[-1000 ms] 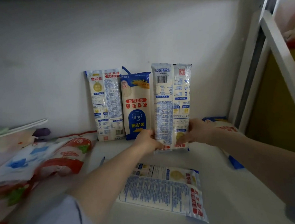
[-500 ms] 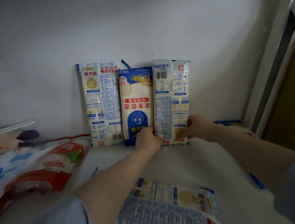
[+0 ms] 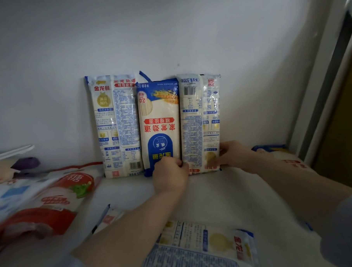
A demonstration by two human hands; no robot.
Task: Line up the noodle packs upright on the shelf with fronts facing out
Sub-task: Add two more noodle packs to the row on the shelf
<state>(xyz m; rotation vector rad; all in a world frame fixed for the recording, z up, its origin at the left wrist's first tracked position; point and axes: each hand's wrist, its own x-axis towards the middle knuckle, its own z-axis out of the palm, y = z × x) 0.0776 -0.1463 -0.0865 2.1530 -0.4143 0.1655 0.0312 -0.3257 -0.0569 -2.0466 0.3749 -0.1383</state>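
The third noodle pack [image 3: 200, 122], held out from the wall a second earlier, had been pushed back upright against the shelf's [image 3: 224, 191] rear edge, touching the blue pack [image 3: 159, 124]. The left hand [image 3: 170, 175] and right hand [image 3: 235, 154] pinched its lower corners. Its printed back faced out, so it probably needed turning. A flat pack [image 3: 206, 247] at the front edge was cut off.

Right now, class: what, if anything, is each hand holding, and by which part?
Both hands hold the rightmost noodle pack near its bottom end: the left hand at its lower left edge, the right hand at its lower right edge.
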